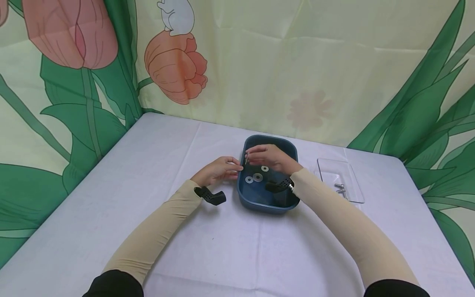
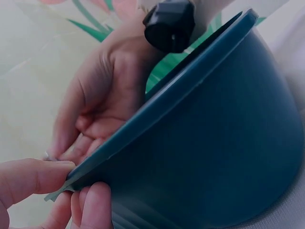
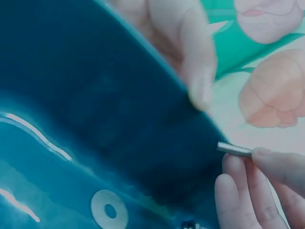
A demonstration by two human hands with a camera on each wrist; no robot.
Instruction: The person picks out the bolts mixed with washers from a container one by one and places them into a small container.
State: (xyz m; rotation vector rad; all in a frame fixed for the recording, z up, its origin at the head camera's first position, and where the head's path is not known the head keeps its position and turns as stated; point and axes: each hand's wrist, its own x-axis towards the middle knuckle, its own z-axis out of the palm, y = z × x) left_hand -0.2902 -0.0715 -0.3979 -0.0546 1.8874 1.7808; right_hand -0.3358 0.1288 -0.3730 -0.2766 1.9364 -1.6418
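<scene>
A dark blue rectangular bin [image 1: 265, 207] stands at the back of the table. My left hand [image 1: 218, 170] pinches its left rim [image 2: 76, 175], thumb on one side and fingers on the other. Over the bin, my right hand [image 1: 272, 158] pinches a small silver screw [image 3: 233, 149] between thumb and fingers; its shank points toward the left wall and the fingers hide its other end. Several flat washers [image 1: 257, 177] lie on the bin floor below the hand. At the bottom of the right wrist view shows another small shiny metal piece [image 3: 193, 225] in the bin.
To the right of the bin, a clear shallow tray [image 1: 354, 181] holds several metal screws [image 1: 339, 187]. The right forearm passes close to its left side. A white cloth [image 1: 208, 247] covers the table, and a printed floral curtain [image 1: 252, 74] hangs behind it.
</scene>
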